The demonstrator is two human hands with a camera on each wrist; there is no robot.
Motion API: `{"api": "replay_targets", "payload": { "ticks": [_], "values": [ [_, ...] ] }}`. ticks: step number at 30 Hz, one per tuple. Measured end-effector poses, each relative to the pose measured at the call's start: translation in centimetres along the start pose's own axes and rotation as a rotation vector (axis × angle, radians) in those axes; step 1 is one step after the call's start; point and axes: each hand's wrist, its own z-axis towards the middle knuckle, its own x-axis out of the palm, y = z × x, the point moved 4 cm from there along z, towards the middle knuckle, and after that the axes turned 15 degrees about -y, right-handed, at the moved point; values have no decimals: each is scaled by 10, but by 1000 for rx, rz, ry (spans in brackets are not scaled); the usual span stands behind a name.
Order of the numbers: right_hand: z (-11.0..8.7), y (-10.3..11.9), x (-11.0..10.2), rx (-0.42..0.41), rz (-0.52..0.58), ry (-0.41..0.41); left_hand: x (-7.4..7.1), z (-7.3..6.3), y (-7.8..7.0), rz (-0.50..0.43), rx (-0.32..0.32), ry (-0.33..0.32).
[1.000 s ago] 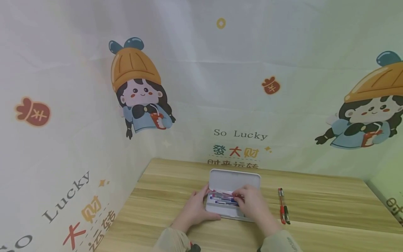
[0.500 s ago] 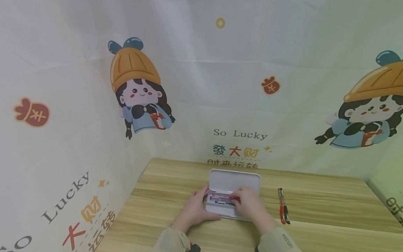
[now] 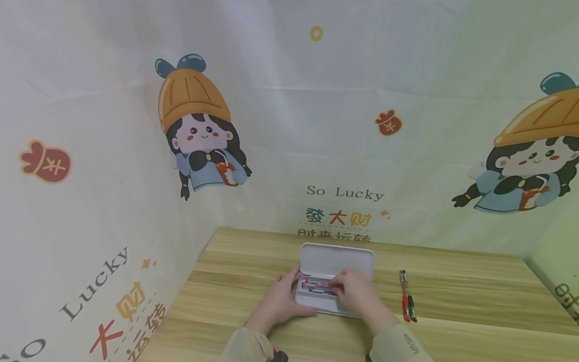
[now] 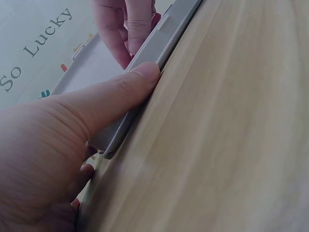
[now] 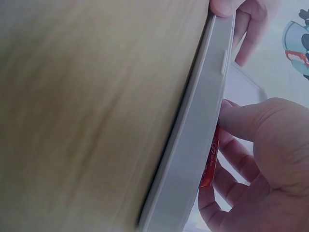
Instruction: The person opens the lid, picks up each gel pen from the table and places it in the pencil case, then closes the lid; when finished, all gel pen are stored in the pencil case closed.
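A white pencil case (image 3: pixel 336 259) lies on the table with its lid raised at the back. My left hand (image 3: pixel 281 301) grips its left end. In the left wrist view the thumb (image 4: pixel 120 94) presses on the front wall and the other fingers reach behind. My right hand (image 3: pixel 359 296) is over the right half of the case. Its thumb and fingers pinch a red pen (image 5: pixel 211 159), seen just behind the front wall in the right wrist view. Several pens (image 3: pixel 316 290) with blue and pink-red ends lie in the case; my right hand hides their right ends.
Right of the case, a red pen (image 3: pixel 404 296) and a black pen (image 3: pixel 410 301) lie side by side on the wooden table (image 3: pixel 470 296). A printed cloth (image 3: pixel 280 125) hangs behind and to the left of the table.
My right hand has moved slightly left and down, lowering the red pen among the pens in the case. My left hand keeps its hold; the two pens on the table have stayed put.
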Motion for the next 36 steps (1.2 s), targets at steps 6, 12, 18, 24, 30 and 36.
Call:
{"api": "replay_targets", "payload": {
  "ticks": [6, 12, 18, 24, 30, 36],
  "values": [
    [-1, -7, -3, 61, 37, 1, 0, 0, 0, 3, -13, 1],
    [-2, -20, -15, 157, 69, -33, 0, 0, 0, -3, -33, 2],
    [-9, -35, -31, 226, 91, -90, 0, 1, -1, -13, -30, 2],
    [-19, -47, -46, 256, 81, -137, 0, 2, -1, -18, -17, 7],
    [-30, -59, -56, 291, 101, -189, 0, 2, 0, -18, -29, 5],
    [-41, -75, -64, 308, 109, -247, 1, 1, 2, -10, -29, 6]
  ]
}}
